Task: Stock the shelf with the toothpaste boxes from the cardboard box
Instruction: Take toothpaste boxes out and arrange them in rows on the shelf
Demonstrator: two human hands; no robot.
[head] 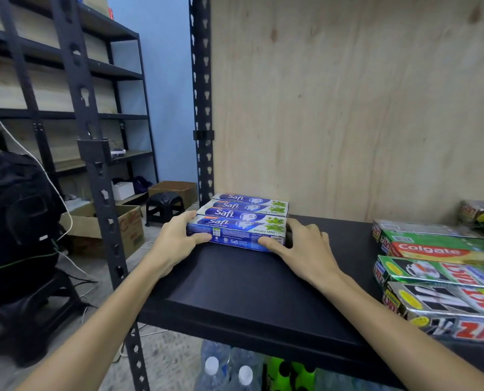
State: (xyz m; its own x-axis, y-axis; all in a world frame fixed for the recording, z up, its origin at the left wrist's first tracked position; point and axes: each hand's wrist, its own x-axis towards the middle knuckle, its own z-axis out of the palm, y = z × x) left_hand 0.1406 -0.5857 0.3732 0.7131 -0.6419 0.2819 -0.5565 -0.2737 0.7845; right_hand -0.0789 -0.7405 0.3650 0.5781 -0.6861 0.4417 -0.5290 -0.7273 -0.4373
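The left hand (178,238) and the right hand (305,246) gripped the two ends of the nearest of four blue Safi toothpaste boxes (240,221), lying side by side on the black shelf (249,300). Farther right lay several Colgate and Zact boxes (438,266).

Toothpaste boxes (242,218): glossy printed card, blue. Shelf (249,294): smooth matt black top, looks like coated board. Shelf posts (202,94): black painted metal w/ punched slots, matt. Back panel (348,94): bare plywood, pale, knots showing, unfinished. Boxes on the right (438,266): shiny card, some w/ foil-like silver sheen. Cardboard box (127,230) on floor: plain brown corrugated, dull. Stool (164,206): black plastic, slight shine. Bottles (229,371) below: clear plastic, white caps. Floor (167,348): rough grey concrete.
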